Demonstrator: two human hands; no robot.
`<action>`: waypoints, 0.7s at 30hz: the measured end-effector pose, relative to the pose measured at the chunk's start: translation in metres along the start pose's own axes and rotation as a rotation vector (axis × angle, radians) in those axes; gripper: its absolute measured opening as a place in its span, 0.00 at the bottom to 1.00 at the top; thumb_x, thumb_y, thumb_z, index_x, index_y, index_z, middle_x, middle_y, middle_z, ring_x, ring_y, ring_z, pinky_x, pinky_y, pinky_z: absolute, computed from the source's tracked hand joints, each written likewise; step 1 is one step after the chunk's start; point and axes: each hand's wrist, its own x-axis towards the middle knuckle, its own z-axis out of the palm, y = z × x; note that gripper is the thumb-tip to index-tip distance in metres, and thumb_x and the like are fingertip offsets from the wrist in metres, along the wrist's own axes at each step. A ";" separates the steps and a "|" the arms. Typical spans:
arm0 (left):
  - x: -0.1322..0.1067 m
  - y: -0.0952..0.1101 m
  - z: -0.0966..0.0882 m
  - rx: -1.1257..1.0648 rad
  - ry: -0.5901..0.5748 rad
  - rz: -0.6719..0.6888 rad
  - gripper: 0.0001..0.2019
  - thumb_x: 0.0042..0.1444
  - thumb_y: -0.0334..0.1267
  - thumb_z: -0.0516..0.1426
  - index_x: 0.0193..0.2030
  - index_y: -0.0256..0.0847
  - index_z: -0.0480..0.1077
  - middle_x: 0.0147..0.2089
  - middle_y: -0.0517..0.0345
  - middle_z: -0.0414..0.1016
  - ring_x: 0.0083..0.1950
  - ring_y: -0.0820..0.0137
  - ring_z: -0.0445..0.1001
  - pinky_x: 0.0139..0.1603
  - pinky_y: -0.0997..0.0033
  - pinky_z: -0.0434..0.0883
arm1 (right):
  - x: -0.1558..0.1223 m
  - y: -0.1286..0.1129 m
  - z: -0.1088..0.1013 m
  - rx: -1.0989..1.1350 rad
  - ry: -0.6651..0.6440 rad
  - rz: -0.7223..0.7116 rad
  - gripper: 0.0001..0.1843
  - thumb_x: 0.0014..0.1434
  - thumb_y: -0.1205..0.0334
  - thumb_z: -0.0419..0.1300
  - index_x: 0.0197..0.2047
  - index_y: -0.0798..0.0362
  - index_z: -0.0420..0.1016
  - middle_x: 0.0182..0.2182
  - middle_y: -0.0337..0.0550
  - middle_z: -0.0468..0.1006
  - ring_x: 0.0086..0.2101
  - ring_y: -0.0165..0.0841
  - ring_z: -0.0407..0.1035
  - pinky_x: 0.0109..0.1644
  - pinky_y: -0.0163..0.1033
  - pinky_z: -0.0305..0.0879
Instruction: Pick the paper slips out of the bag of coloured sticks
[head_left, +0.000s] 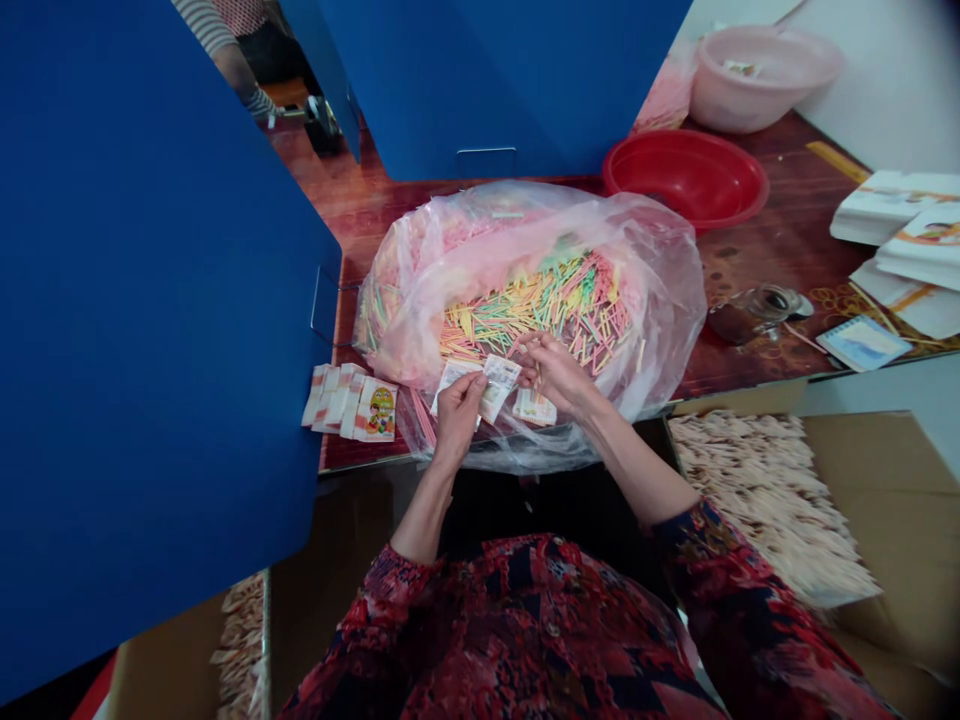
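My left hand (459,408) pinches a small printed paper packet (499,388) at the near edge of a large clear plastic bag (667,270). Just right of that packet, my right hand (555,370) hovers with curled fingers; whether a stick is between them is too small to tell. Many thin pink, yellow and green sticks (525,310) lie loose in the bag's opening. Another printed packet (535,407) rests below my right hand. Further white packet paper (454,378) shows beside my left fingers, partly hidden by them.
Stacked printed packets (352,402) sit at the left by a blue partition (187,300). A red basin (686,180), pink basin (761,80), glass jar (757,310) and notebook (862,343) stand right. An open carton of packets (765,500) is below. Beyond the partitions shows another person's sleeve (206,25).
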 end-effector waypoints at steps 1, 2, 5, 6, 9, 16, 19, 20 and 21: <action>0.000 -0.002 0.000 -0.005 0.001 0.001 0.11 0.52 0.44 0.68 0.39 0.39 0.84 0.36 0.59 0.82 0.39 0.70 0.75 0.45 0.71 0.70 | 0.000 -0.002 -0.002 0.037 0.006 -0.040 0.18 0.55 0.55 0.70 0.41 0.46 0.64 0.23 0.27 0.62 0.22 0.25 0.56 0.27 0.32 0.60; -0.001 -0.005 0.000 -0.007 0.000 0.003 0.12 0.52 0.44 0.68 0.39 0.40 0.84 0.37 0.58 0.83 0.40 0.69 0.76 0.46 0.71 0.71 | 0.000 -0.005 -0.004 0.064 0.011 -0.089 0.17 0.56 0.57 0.69 0.41 0.45 0.64 0.23 0.28 0.63 0.23 0.26 0.58 0.29 0.32 0.63; -0.003 -0.012 0.000 0.000 -0.013 0.014 0.13 0.54 0.45 0.68 0.41 0.41 0.85 0.40 0.58 0.84 0.41 0.69 0.76 0.47 0.70 0.71 | -0.002 -0.013 -0.001 0.111 0.032 -0.224 0.15 0.58 0.58 0.67 0.40 0.45 0.62 0.25 0.30 0.64 0.26 0.27 0.62 0.33 0.34 0.65; -0.004 -0.013 0.001 0.006 -0.022 0.019 0.13 0.54 0.46 0.68 0.42 0.41 0.85 0.40 0.58 0.84 0.41 0.69 0.76 0.47 0.70 0.71 | -0.004 -0.015 0.002 0.115 0.042 -0.261 0.15 0.59 0.57 0.66 0.39 0.45 0.61 0.26 0.31 0.65 0.27 0.28 0.64 0.34 0.35 0.66; -0.007 -0.013 0.004 0.019 -0.028 0.027 0.11 0.55 0.45 0.67 0.41 0.41 0.85 0.38 0.58 0.83 0.40 0.69 0.75 0.45 0.71 0.71 | -0.007 -0.018 0.016 0.079 0.095 -0.355 0.15 0.62 0.53 0.65 0.39 0.45 0.60 0.27 0.32 0.65 0.29 0.30 0.66 0.38 0.38 0.69; -0.011 -0.004 0.010 0.007 -0.029 0.024 0.10 0.55 0.43 0.67 0.40 0.41 0.85 0.37 0.58 0.83 0.40 0.68 0.75 0.44 0.70 0.71 | -0.011 -0.012 0.041 -0.027 0.152 -0.434 0.17 0.63 0.45 0.63 0.41 0.44 0.60 0.27 0.32 0.66 0.34 0.33 0.72 0.43 0.40 0.71; -0.012 -0.005 0.010 -0.005 -0.019 0.025 0.11 0.55 0.44 0.67 0.41 0.41 0.85 0.37 0.59 0.83 0.40 0.69 0.75 0.43 0.71 0.71 | -0.013 -0.007 0.043 -0.045 0.155 -0.452 0.15 0.64 0.46 0.62 0.42 0.44 0.61 0.27 0.33 0.67 0.34 0.33 0.71 0.43 0.40 0.71; -0.012 -0.006 0.010 -0.011 -0.015 0.023 0.12 0.55 0.45 0.67 0.41 0.41 0.85 0.37 0.59 0.83 0.39 0.69 0.74 0.43 0.71 0.71 | -0.013 -0.005 0.043 -0.043 0.150 -0.462 0.15 0.64 0.46 0.62 0.42 0.44 0.61 0.27 0.33 0.68 0.34 0.33 0.71 0.43 0.40 0.71; -0.012 -0.008 0.010 -0.016 -0.010 0.020 0.12 0.55 0.46 0.66 0.41 0.41 0.85 0.37 0.59 0.83 0.39 0.70 0.74 0.42 0.71 0.71 | -0.013 -0.003 0.043 -0.040 0.147 -0.470 0.15 0.64 0.47 0.62 0.42 0.44 0.62 0.27 0.33 0.69 0.34 0.33 0.71 0.43 0.40 0.71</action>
